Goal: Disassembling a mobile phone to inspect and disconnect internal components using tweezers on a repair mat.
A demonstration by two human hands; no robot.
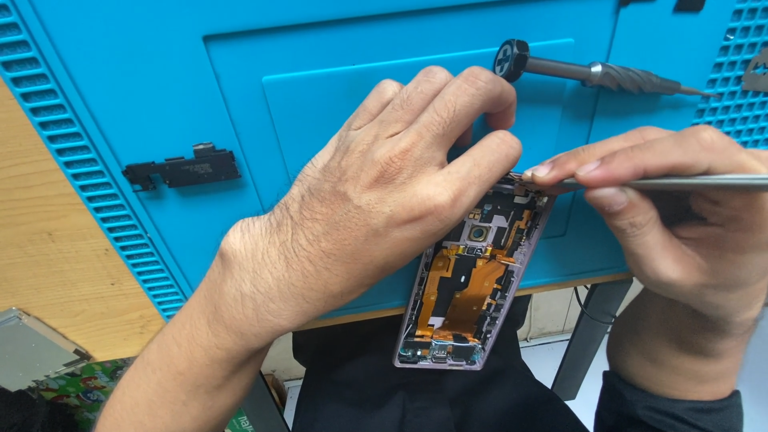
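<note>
My left hand (pixel 376 192) grips the top end of an opened phone (pixel 468 288) whose orange flex cables and camera module show. The phone hangs over the front edge of the blue work mat (pixel 160 80). My right hand (pixel 680 216) pinches a thin metal tool (pixel 688 183), probably tweezers. Its tip touches the phone's upper corner beside my left fingers.
A grey screwdriver (pixel 592 74) lies on the mat behind my hands. A small black phone part (pixel 184 170) rests at the mat's left. Wooden tabletop (pixel 48 264) lies left of the mat, with a silver plate (pixel 32 348) at its lower edge.
</note>
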